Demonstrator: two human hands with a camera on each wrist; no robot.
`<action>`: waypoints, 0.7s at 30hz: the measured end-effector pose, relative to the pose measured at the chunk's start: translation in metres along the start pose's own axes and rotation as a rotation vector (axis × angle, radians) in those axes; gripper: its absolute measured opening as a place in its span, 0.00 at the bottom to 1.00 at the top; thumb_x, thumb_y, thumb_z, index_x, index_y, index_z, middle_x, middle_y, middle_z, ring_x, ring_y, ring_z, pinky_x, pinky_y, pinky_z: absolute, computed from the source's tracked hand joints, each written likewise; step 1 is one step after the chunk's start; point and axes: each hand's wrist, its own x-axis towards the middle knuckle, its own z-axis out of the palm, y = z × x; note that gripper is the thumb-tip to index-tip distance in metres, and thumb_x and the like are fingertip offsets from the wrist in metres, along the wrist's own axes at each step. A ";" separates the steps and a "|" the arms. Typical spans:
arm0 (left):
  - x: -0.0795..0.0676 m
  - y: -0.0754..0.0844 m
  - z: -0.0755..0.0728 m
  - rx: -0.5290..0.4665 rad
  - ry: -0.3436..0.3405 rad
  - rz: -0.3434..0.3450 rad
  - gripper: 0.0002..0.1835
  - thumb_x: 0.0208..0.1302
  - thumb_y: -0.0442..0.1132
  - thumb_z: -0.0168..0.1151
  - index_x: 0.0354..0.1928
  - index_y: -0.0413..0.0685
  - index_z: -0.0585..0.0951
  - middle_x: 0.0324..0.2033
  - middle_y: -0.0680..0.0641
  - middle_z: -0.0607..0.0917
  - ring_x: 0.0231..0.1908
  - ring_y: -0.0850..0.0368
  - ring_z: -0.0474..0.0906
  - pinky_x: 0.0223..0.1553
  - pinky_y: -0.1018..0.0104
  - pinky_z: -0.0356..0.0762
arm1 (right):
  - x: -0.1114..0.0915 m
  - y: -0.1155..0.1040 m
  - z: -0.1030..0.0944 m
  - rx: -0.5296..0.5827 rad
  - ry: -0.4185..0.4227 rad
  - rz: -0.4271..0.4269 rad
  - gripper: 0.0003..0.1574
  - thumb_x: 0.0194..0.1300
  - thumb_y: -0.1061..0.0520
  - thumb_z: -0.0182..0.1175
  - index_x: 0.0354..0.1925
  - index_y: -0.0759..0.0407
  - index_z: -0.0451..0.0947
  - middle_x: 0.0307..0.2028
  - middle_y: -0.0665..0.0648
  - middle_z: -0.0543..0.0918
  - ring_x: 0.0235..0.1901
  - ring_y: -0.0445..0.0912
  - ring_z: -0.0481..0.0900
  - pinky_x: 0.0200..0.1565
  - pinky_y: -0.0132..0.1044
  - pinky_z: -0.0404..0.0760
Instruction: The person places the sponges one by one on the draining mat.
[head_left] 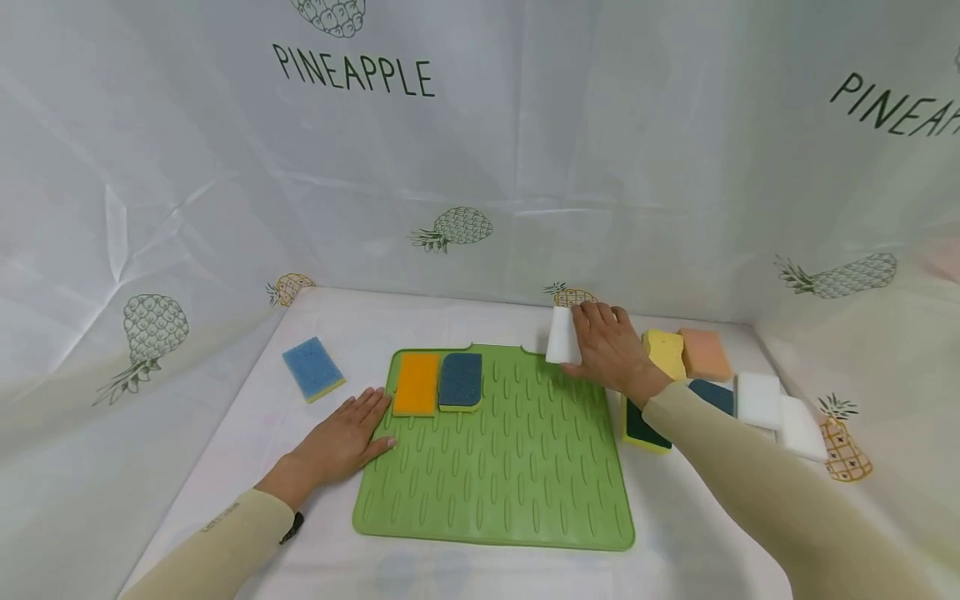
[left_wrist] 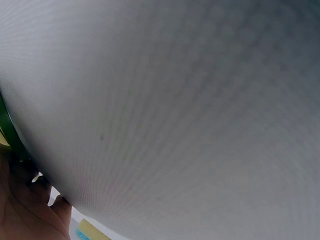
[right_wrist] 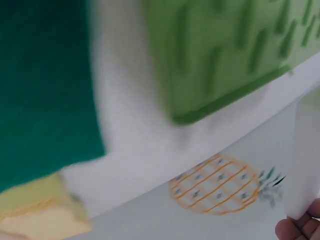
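A green ridged mat (head_left: pixel 510 483) lies on the white-covered table. My left hand (head_left: pixel 345 442) rests flat at its left edge, fingers straight, beside an orange sponge (head_left: pixel 416 384). Right of that sponge lies a dark blue sponge (head_left: pixel 460 380) with a yellow underside. Over the mat's far right corner, my right hand (head_left: pixel 609 346) grips a white sponge (head_left: pixel 561 336); in the right wrist view fingertips (right_wrist: pixel 295 229) touch the lower end of this white sponge (right_wrist: pixel 306 150). Only part of the left hand (left_wrist: pixel 35 210) shows in the left wrist view.
A blue sponge (head_left: pixel 313 367) lies left of the mat. To its right are a yellow sponge (head_left: pixel 663 353), a peach sponge (head_left: pixel 705 355), a dark green sponge (head_left: pixel 643 429), a navy sponge (head_left: pixel 712 397) and white sponges (head_left: pixel 759 400). A pineapple-printed curtain (head_left: pixel 480 150) stands behind.
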 end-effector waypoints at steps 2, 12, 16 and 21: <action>0.000 0.000 0.000 -0.001 0.000 -0.001 0.44 0.80 0.62 0.52 0.82 0.35 0.59 0.80 0.34 0.61 0.81 0.35 0.56 0.79 0.37 0.57 | 0.003 -0.010 -0.001 0.013 -0.001 -0.018 0.72 0.52 0.23 0.74 0.73 0.72 0.62 0.65 0.72 0.74 0.63 0.66 0.75 0.62 0.63 0.77; 0.000 0.002 -0.002 -0.006 -0.011 -0.013 0.43 0.80 0.61 0.53 0.82 0.36 0.59 0.81 0.34 0.60 0.81 0.36 0.55 0.80 0.37 0.56 | 0.015 -0.051 -0.004 0.130 -0.084 -0.095 0.67 0.57 0.23 0.68 0.74 0.70 0.65 0.66 0.69 0.75 0.65 0.63 0.74 0.64 0.61 0.76; -0.001 0.002 -0.003 -0.013 -0.008 -0.015 0.43 0.80 0.60 0.53 0.82 0.35 0.59 0.80 0.34 0.61 0.81 0.35 0.55 0.79 0.37 0.56 | 0.018 -0.063 -0.004 0.173 -0.123 -0.120 0.66 0.59 0.24 0.67 0.75 0.68 0.66 0.67 0.67 0.75 0.65 0.62 0.74 0.64 0.60 0.76; 0.000 0.002 -0.003 -0.016 -0.010 -0.014 0.43 0.80 0.60 0.54 0.82 0.35 0.59 0.80 0.34 0.61 0.81 0.35 0.55 0.79 0.37 0.56 | 0.021 -0.077 -0.005 0.199 -0.201 -0.142 0.66 0.60 0.22 0.64 0.77 0.67 0.64 0.69 0.66 0.74 0.67 0.61 0.73 0.64 0.59 0.76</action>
